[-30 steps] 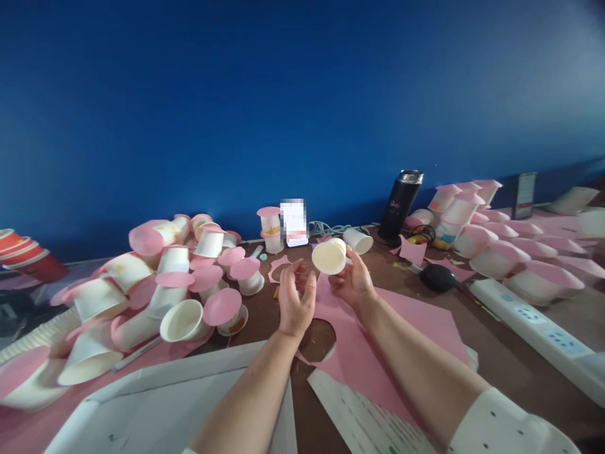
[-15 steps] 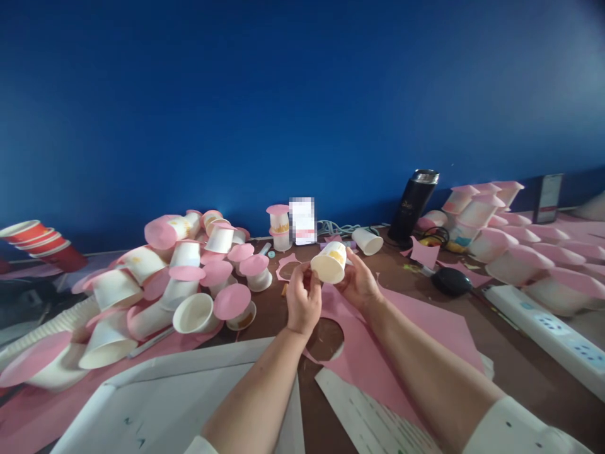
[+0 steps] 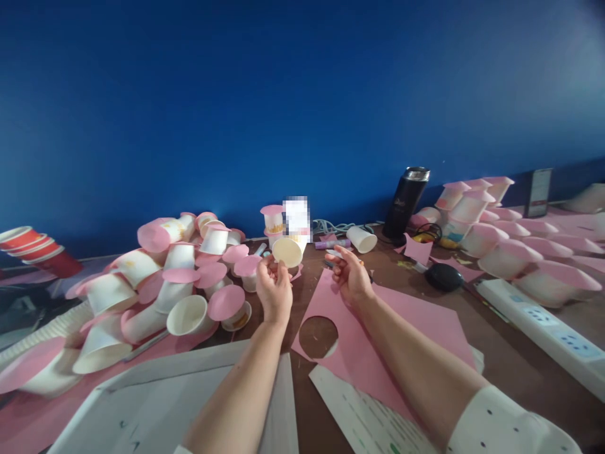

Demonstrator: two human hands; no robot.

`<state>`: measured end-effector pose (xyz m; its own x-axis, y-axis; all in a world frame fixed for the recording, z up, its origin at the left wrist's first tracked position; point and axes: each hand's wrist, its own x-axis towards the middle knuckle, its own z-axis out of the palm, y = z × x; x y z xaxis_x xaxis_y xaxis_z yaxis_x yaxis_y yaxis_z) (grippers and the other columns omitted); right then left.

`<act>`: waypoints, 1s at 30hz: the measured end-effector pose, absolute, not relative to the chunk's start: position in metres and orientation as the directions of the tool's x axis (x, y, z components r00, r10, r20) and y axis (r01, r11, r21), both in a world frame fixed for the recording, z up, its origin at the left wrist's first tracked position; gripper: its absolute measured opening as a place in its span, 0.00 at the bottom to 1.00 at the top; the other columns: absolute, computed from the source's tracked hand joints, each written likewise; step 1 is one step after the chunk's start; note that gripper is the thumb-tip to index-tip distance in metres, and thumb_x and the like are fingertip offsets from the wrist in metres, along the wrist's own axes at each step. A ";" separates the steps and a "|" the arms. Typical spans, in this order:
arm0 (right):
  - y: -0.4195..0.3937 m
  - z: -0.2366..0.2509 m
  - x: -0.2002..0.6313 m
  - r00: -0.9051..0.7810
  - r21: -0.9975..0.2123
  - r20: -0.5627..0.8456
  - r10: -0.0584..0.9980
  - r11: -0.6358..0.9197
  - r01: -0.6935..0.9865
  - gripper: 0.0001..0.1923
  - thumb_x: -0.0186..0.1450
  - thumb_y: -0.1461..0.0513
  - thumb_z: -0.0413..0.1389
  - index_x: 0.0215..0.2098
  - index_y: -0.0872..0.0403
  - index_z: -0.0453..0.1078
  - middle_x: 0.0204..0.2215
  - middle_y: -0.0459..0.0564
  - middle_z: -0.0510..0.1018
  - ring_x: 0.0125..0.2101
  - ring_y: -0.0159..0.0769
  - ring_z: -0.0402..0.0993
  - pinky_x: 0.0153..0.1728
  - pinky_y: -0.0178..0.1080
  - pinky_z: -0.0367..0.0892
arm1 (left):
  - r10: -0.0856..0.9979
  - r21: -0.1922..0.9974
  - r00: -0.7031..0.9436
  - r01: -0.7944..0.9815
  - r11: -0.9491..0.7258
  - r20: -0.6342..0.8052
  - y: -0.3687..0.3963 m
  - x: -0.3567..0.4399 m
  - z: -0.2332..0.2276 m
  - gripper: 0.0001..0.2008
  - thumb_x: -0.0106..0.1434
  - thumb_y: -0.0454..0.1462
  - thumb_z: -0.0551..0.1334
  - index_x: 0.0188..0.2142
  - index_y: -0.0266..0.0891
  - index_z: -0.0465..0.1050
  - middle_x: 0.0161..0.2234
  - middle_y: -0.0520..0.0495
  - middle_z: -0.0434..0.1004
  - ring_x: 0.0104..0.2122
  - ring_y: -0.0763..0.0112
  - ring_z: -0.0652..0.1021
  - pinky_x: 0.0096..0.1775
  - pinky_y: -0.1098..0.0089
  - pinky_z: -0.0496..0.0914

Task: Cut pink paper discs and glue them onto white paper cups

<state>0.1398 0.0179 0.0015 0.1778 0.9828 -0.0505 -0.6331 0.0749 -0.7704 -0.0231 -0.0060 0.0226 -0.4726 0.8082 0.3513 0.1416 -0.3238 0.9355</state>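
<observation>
My left hand [image 3: 275, 291] holds a small white paper cup [image 3: 287, 253] by its lower edge, the round pale end turned toward me. To its right and apart from the cup, my right hand [image 3: 350, 277] is closed on a slim, pale, pointed tool [image 3: 334, 253], its kind unclear. Under my right wrist lies a pink paper sheet [image 3: 406, 321] with a round hole cut in it. White cups with pink paper discs on them, such as one disc [image 3: 227, 302], crowd the area left of my hands.
A lone white cup [image 3: 362, 240] lies on its side before a black flask [image 3: 407, 202]. Pink-topped cups [image 3: 508, 255] stand in rows at right, behind a white power strip [image 3: 543, 321]. Red cups [image 3: 40, 252] lean at far left; a white box lid [image 3: 155, 403] is in front.
The cup has moved left and stays in my left hand. My right hand has let go of it and now grips a slim pale tool.
</observation>
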 end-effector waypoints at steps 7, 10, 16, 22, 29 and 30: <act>0.014 0.008 0.140 0.210 -0.868 0.067 0.975 0.161 -0.470 0.23 0.56 0.50 0.64 0.48 0.48 0.70 0.38 0.48 0.81 0.27 0.29 0.73 0.24 0.31 0.66 | 0.828 0.890 -0.327 0.183 -0.416 0.455 -0.009 -0.017 0.011 0.09 0.63 0.42 0.61 0.37 0.40 0.65 0.28 0.49 0.75 0.24 0.70 0.77 0.26 0.69 0.72; 0.012 0.011 0.138 0.151 -0.858 0.091 0.984 0.154 -0.490 0.27 0.56 0.48 0.65 0.51 0.47 0.69 0.41 0.48 0.80 0.38 0.36 0.76 0.35 0.36 0.71 | 0.769 0.796 -0.264 0.374 -0.475 0.583 -0.011 -0.017 0.004 0.09 0.61 0.42 0.63 0.38 0.40 0.68 0.33 0.47 0.77 0.33 0.67 0.78 0.37 0.67 0.73; 0.005 0.017 0.131 0.054 -0.829 0.118 0.991 0.129 -0.544 0.27 0.53 0.51 0.68 0.50 0.47 0.70 0.42 0.47 0.79 0.40 0.39 0.77 0.38 0.39 0.72 | 0.806 0.775 -0.193 0.468 -0.426 0.560 -0.014 -0.017 0.000 0.06 0.62 0.37 0.61 0.39 0.41 0.70 0.34 0.48 0.77 0.33 0.68 0.78 0.38 0.67 0.72; 0.004 0.023 0.134 0.120 -0.846 0.131 0.984 0.174 -0.503 0.28 0.51 0.55 0.69 0.49 0.46 0.71 0.39 0.45 0.80 0.38 0.37 0.77 0.37 0.37 0.72 | 0.871 0.786 -0.114 0.499 -0.366 0.478 -0.011 -0.016 0.000 0.12 0.59 0.31 0.60 0.43 0.41 0.71 0.39 0.45 0.78 0.35 0.66 0.78 0.38 0.65 0.73; 0.004 0.021 0.140 0.084 -0.924 0.199 0.976 0.215 -0.315 0.27 0.51 0.57 0.70 0.48 0.45 0.73 0.46 0.46 0.78 0.43 0.36 0.74 0.42 0.36 0.71 | 0.882 0.897 -0.187 0.191 -0.398 0.432 -0.010 -0.017 0.012 0.17 0.65 0.45 0.58 0.47 0.37 0.70 0.45 0.39 0.76 0.43 0.63 0.78 0.45 0.63 0.73; 0.003 0.020 0.139 0.059 -0.934 0.212 0.976 0.220 -0.282 0.26 0.51 0.57 0.70 0.48 0.45 0.74 0.48 0.46 0.77 0.45 0.36 0.73 0.43 0.36 0.71 | 0.904 0.911 -0.144 0.157 -0.382 0.404 -0.012 -0.016 0.016 0.19 0.64 0.47 0.60 0.48 0.36 0.70 0.46 0.39 0.76 0.45 0.62 0.77 0.46 0.63 0.72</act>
<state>0.1393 0.0027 0.0200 0.0593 0.9755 0.2118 -0.2824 0.2199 -0.9338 -0.0159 -0.0117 0.0161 -0.1436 0.9035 0.4037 0.1575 -0.3819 0.9107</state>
